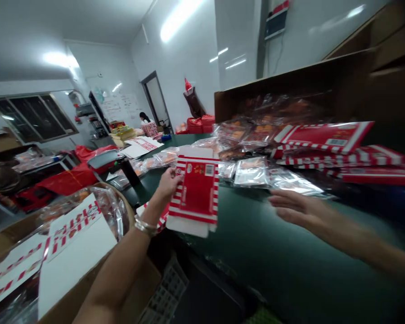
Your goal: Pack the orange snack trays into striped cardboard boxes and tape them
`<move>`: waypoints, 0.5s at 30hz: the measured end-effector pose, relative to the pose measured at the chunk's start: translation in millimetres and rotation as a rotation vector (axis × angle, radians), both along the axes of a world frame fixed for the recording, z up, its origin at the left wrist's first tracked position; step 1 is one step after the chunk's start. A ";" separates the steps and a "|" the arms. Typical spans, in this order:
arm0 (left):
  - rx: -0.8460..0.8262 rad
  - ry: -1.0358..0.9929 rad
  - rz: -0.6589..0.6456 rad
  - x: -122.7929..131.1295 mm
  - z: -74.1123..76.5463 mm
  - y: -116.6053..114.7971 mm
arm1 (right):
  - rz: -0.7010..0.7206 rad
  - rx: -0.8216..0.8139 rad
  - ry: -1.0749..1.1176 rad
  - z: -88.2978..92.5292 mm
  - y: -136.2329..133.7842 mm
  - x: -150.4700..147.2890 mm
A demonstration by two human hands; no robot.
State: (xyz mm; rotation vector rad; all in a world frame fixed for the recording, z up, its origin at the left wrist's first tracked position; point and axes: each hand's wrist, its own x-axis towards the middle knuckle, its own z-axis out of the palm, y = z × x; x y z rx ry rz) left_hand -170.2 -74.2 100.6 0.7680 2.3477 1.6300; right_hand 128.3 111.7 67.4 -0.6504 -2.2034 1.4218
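Left hand (168,184) gripping flat red-striped cartons (197,191), right hand (299,209) open and empty, fingers spread, near wrapped snacks (251,173) on green table (283,234)

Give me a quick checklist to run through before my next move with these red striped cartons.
1. Left hand firmly on the flat red-and-white striped cartons: ok.
2. Right hand open and empty: ok.
3. Barcode on the top carton facing up: ok.
4. Number of cartons in the stack: cannot tell.
5. Clear plastic packets on the green table all sealed: cannot tell.
6. More flat cartons in the cardboard box at lower left: ok.
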 end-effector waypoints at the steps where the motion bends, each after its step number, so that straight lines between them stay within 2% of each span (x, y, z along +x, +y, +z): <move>1: 0.066 -0.035 -0.058 28.7 -7.9 7.3 | 0.043 -0.137 0.068 6.9 -17.5 -6.8; 3: 0.172 -0.092 -0.160 85.1 -31.4 16.6 | 0.117 -0.268 0.166 14.4 -41.3 -12.0; 5: 0.231 -0.131 -0.205 130.3 -56.2 18.1 | 0.165 -0.255 0.168 17.5 -48.8 -0.3; 7: 0.271 -0.136 -0.186 160.9 -72.7 15.5 | 0.202 -0.167 0.065 22.3 -46.1 25.8; 9: 0.321 -0.055 -0.191 181.9 -77.5 14.8 | 0.258 -0.007 -0.069 31.0 -40.2 54.3; 10: 0.344 -0.005 -0.243 190.5 -76.4 16.6 | 0.287 0.092 -0.125 36.1 -37.3 65.7; 12: 0.366 -0.007 -0.468 204.6 -71.4 24.4 | 0.307 0.288 -0.211 45.0 -32.1 79.5; 14: 0.309 -0.186 -0.767 212.6 -67.4 35.3 | 0.265 0.381 -0.263 50.0 -27.3 83.7; 15: 0.281 -0.270 -0.841 213.6 -66.6 40.6 | 0.243 0.397 -0.283 51.0 -24.9 83.9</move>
